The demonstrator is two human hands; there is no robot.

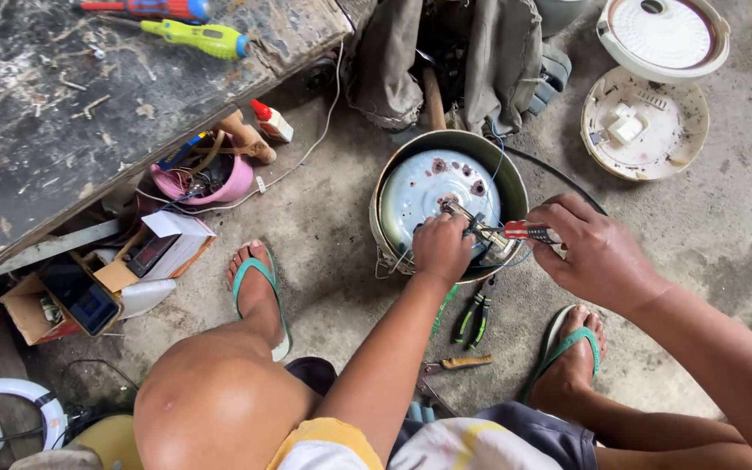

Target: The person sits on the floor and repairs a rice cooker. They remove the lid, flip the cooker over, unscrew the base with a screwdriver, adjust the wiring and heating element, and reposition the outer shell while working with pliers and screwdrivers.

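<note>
Head view: the left hand has its fingers curled shut, pressing down on a small metal part at the middle of the round grey plate inside the metal cooker pot. The right hand pinches a red-handled screwdriver in closed fingers, its tip pointing left at the same part, just beside the left hand. The pot stands on the concrete floor between two feet in green sandals. Green-handled pliers lie just below the pot. Both forearms reach forward from the lower edge. A pink bowl of wires sits under the bench.
</note>
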